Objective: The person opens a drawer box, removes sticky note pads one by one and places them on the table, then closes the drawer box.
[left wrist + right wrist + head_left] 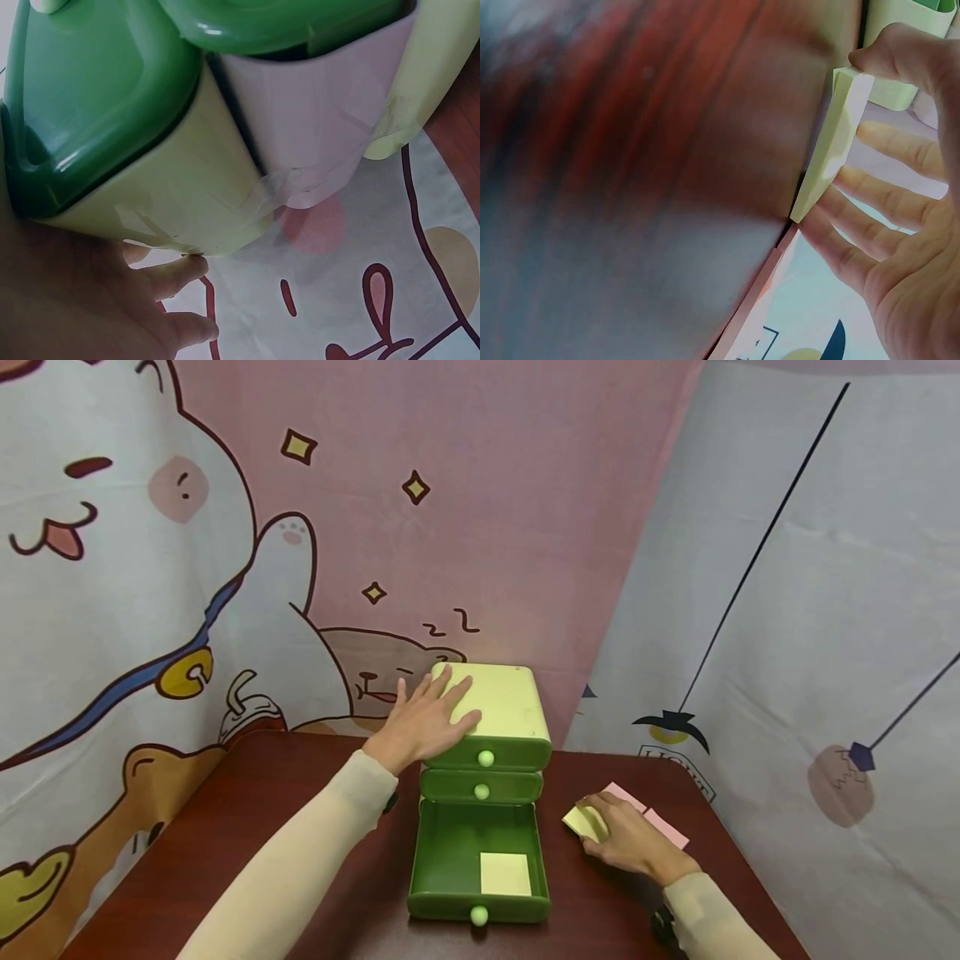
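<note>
A small drawer unit (495, 702) has a pale yellow top and green fronts with round knobs. My left hand (423, 718) rests on the left part of that top, fingers spread. The bottom drawer (446, 843) is pulled out, and a pale yellow sticky note pad (506, 874) lies flat at its front right. Right of the unit, my right hand (626, 835) grips another yellow sticky note pad (585, 822) at the tabletop. The right wrist view has the thumb at one end of this pad (832, 146) and the fingers along its face and far end.
Two pink sticky note pads (666, 828) lie just beyond my right hand, partly covered by it. The upper drawer (457, 752) and middle drawer (450, 787) are closed. A printed cloth (525, 510) hangs behind the dark red table (300, 827).
</note>
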`<state>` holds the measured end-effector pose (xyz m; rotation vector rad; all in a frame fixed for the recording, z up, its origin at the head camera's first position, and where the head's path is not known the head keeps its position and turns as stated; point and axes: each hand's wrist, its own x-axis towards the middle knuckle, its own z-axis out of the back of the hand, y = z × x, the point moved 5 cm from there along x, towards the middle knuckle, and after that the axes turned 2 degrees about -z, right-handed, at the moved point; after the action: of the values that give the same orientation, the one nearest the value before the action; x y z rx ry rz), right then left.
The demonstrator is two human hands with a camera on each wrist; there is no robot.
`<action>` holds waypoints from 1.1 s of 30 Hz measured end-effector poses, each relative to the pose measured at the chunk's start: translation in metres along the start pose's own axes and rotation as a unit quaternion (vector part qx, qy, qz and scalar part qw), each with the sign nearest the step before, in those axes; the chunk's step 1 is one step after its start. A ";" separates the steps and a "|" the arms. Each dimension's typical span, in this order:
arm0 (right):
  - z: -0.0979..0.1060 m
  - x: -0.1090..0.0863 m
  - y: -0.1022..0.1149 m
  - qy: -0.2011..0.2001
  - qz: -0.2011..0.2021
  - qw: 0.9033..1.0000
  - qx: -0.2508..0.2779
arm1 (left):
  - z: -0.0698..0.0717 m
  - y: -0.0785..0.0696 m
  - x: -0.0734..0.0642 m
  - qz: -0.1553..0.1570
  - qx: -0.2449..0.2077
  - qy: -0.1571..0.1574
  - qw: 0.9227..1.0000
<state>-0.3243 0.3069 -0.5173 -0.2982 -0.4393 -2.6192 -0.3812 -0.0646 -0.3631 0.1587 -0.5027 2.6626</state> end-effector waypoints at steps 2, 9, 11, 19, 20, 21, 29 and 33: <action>0.000 0.000 0.000 0.001 0.001 1.000 -0.008 | 0.000 0.000 0.000 0.001 0.003 0.001 1.000; 0.003 0.004 0.003 0.000 0.017 0.999 -0.028 | 0.003 -0.001 0.000 0.001 0.003 -0.001 1.000; 0.004 0.004 0.004 0.004 0.015 0.999 -0.032 | 0.003 -0.001 0.000 0.000 0.003 -0.001 1.000; 0.004 0.004 0.005 0.015 0.003 0.999 -0.040 | 0.002 -0.002 -0.001 0.000 -0.003 0.001 1.000; 0.004 0.004 0.005 0.014 0.004 0.999 -0.040 | 0.002 -0.002 -0.001 0.000 -0.002 0.002 1.000; 0.004 0.004 0.006 0.012 0.007 0.999 -0.040 | 0.002 -0.002 0.000 0.000 -0.003 0.002 1.000; 0.005 0.002 0.008 0.011 0.005 0.999 -0.045 | 0.001 -0.002 -0.001 0.000 -0.002 0.003 1.000; 0.006 0.002 0.009 0.011 0.000 0.999 -0.051 | 0.001 -0.001 0.000 0.001 0.000 0.003 1.000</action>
<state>-0.3210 0.3006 -0.5092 -0.3013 -0.2995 -2.6477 -0.3806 -0.0642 -0.3623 0.1502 -0.4997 2.6641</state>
